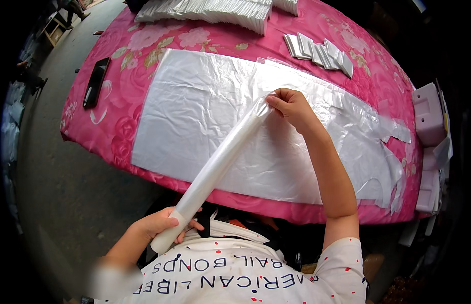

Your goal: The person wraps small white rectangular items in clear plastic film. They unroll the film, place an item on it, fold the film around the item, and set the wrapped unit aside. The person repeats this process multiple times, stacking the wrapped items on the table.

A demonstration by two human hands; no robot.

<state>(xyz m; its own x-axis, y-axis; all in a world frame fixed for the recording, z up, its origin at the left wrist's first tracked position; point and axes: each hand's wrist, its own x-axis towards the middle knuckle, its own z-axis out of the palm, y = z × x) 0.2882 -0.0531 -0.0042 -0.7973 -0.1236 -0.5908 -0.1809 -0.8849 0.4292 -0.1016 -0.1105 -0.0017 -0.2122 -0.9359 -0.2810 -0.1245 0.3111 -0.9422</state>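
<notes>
A long, narrow strip of folded white plastic film [220, 162] stretches at a slant between my hands. Its lower end lies in my left hand [162, 224], near my shirt and just off the table's front edge, with the thumb across it and fingers behind. At the upper end, my right hand [293, 107] pinches the film between thumb and fingers, above the middle of the table. Under the strip, flat sheets of clear-white plastic bags [190, 101] lie in a wide, wrinkled stack. Cut handle shapes and loose flaps show at the stack's right end.
A pink flowered tablecloth [125, 109] covers the table. A black phone [96, 83] lies at the left. Long rows of folded white packets [210, 15] stand at the back, with several smaller packets [321, 53] to their right. White foam boxes [429, 114] stand beyond the right edge.
</notes>
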